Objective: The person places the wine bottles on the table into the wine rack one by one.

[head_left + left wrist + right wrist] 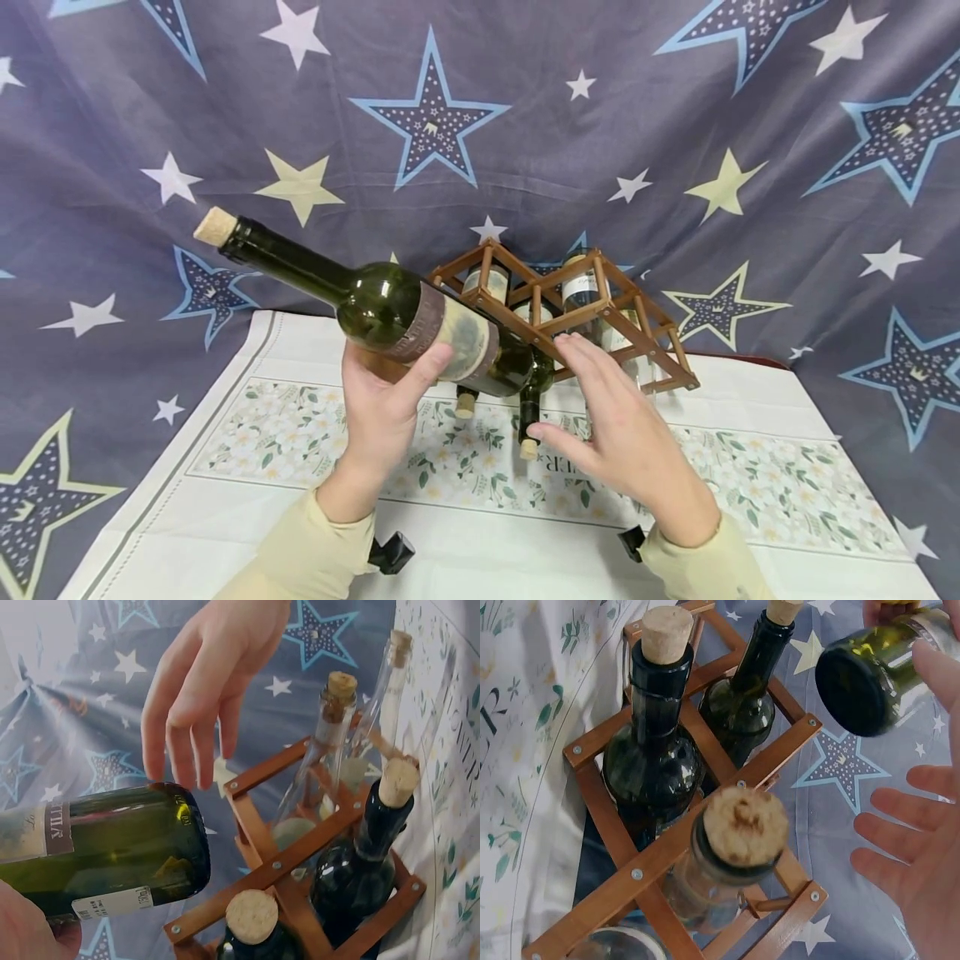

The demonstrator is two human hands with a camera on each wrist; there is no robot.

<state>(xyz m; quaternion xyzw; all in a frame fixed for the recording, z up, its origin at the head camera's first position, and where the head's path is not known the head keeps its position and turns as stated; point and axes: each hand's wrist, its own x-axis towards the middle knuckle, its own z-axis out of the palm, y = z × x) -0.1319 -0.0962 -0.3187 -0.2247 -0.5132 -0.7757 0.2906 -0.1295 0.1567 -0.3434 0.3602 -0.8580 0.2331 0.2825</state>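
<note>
A corked green wine bottle (pixel 382 312) with a cream and brown label is in my left hand (pixel 378 417), which grips it around the body. It is tilted, its neck up to the left and its base toward a wooden wine rack (pixel 570 317). My right hand (pixel 622 425) holds nothing; its fingers reach toward the rack's front. In the left wrist view, the right fingers (pixel 202 750) hang just above the bottle's base. Several corked bottles lie in the rack, among them a dark green bottle (pixel 652 765) and a clear bottle (pixel 315 765).
A white tablecloth (pixel 510 533) with a flowered band covers the table. Behind it hangs a dark curtain (pixel 525 125) printed with stars. Corked necks, such as the dark bottle's neck (pixel 529 417), stick out from the rack toward the front.
</note>
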